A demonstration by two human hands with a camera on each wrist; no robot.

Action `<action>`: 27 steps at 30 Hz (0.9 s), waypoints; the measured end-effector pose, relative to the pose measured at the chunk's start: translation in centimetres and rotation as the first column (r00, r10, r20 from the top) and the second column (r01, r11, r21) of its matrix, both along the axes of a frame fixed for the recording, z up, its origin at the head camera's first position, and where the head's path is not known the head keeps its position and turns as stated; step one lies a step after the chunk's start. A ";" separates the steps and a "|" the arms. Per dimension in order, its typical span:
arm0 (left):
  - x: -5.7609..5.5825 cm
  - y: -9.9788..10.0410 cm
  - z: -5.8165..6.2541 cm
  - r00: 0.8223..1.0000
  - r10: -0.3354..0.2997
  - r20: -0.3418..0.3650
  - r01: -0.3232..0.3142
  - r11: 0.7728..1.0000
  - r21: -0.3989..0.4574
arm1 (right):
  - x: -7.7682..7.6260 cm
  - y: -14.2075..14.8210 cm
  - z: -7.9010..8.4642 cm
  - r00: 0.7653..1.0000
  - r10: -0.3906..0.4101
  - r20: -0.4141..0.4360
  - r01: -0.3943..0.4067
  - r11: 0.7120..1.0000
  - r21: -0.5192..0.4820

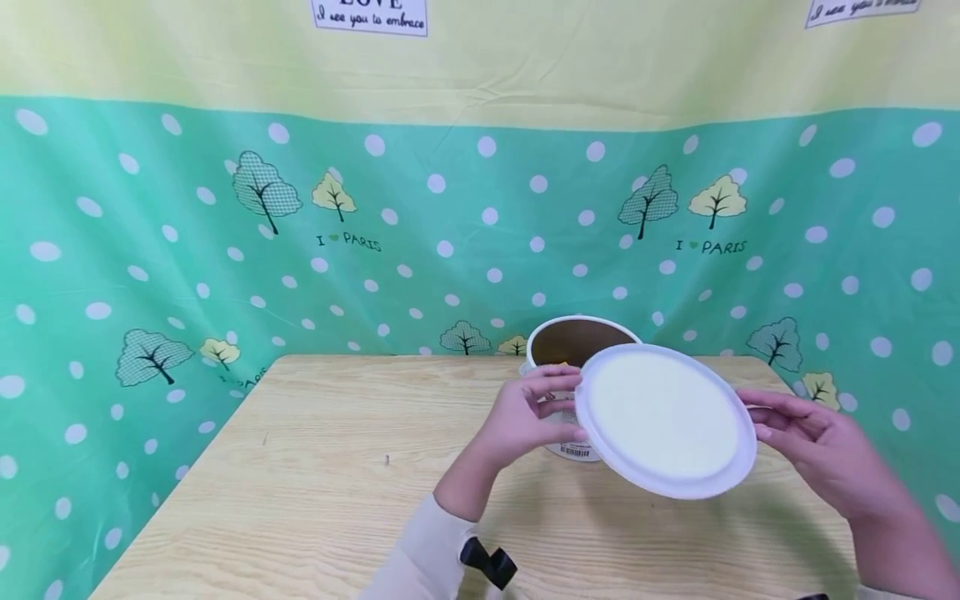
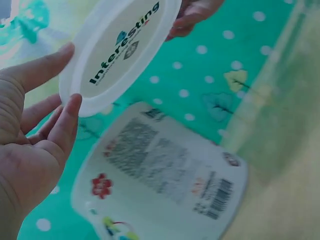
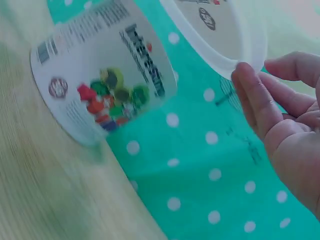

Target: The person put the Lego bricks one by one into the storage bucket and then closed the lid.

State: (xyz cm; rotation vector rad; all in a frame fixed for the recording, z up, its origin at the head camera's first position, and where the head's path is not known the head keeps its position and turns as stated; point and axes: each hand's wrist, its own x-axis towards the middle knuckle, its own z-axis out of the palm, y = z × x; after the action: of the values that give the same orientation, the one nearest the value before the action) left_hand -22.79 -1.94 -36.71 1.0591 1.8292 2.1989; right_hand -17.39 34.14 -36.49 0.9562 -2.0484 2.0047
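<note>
A round white lid (image 1: pixel 667 417) is held up and tilted between both hands, in front of a white tub (image 1: pixel 573 451). My left hand (image 1: pixel 528 417) pinches its left rim between thumb and fingers. On the opposite rim, my right hand (image 1: pixel 817 446) grips with thumb and fingertips. Printed lettering shows on the lid's outer face (image 2: pixel 125 45) in the left wrist view. The tub stands uncovered, its brown inside showing and a bit of something yellow (image 1: pixel 562 364) at the near rim. Colourful pictures and text cover the tub's side (image 3: pixel 107 75) in the right wrist view.
The tub stands on a pale wooden table (image 1: pixel 300 467), toward its back edge. Behind the table hangs a green and yellow curtain (image 1: pixel 420 208) with white dots and printed trees. A black bow (image 1: pixel 489 563) is at the left sleeve.
</note>
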 end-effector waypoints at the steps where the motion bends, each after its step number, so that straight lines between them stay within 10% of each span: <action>1: -0.1 -0.4 0.1 1.000 -0.001 0.001 0.001 1.000 0.015 | -0.1 -0.4 0.1 0.999 0.044 -0.004 -0.044 0.998 -0.044; 8: -0.1 -2.9 0.7 0.997 0.061 0.042 -0.064 0.996 0.064 | -0.8 -3.8 0.5 0.991 0.122 -0.063 -0.134 0.960 -0.245; 17: -0.4 -4.5 1.7 0.985 0.166 -0.039 -0.165 0.986 0.034 | -1.1 -6.7 1.8 0.966 -0.236 -0.106 0.213 0.958 -0.194; 22: -0.5 -5.2 2.0 0.991 0.136 -0.016 -0.134 0.985 0.104 | -1.6 -7.8 2.3 0.977 -0.145 -0.157 0.089 0.943 -0.320; 27: -0.4 -5.5 2.2 0.969 0.243 -0.038 -0.239 0.967 0.092 | -1.8 -8.8 2.6 0.977 -0.112 -0.183 0.040 0.932 -0.360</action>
State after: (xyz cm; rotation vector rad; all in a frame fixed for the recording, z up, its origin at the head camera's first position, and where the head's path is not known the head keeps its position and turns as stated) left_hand -23.23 -7.44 -34.51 0.9578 1.9960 2.4279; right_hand -19.20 25.36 -33.92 0.9409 -1.5259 2.0451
